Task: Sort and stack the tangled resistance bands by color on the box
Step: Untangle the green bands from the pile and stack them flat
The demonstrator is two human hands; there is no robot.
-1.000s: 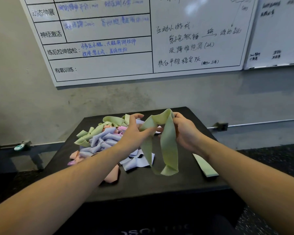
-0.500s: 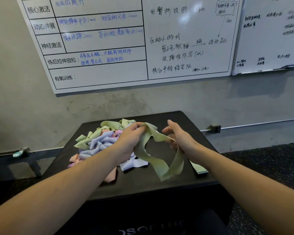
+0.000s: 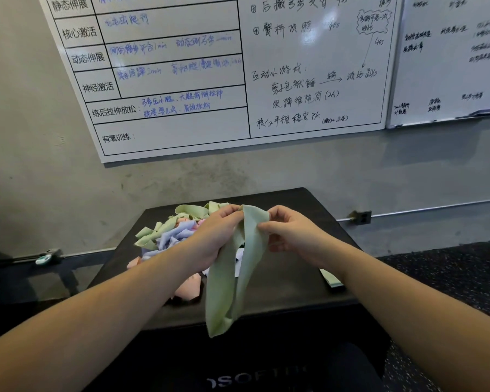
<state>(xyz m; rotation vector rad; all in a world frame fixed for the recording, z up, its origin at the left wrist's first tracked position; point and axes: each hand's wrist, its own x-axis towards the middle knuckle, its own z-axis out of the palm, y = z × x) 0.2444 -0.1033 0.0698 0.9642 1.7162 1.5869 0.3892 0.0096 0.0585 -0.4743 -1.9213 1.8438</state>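
1. A black box [image 3: 294, 284] is seen against a grey wall, its flat top carrying the bands.
2. On the left half of the box top, a tangled pile of bands [image 3: 170, 236] in green, lilac and pink is heaped; part of it is hidden behind the left forearm.
3. A green band [image 3: 232, 278] is held up above the box, its loop hanging down past the front edge.
4. The upper part of the green band is gripped by the left hand [image 3: 212, 239], fingers curled round it.
5. The band's top fold is pinched by the right hand [image 3: 289, 236], thumb and fingers closed on it.
6. A flat pale green band [image 3: 330, 277] lies near the right edge of the box, partly hidden by the right forearm.
7. Bare black surface is left between the pile and that flat band.
8. A whiteboard [image 3: 181, 123] with writing is mounted on the wall above.
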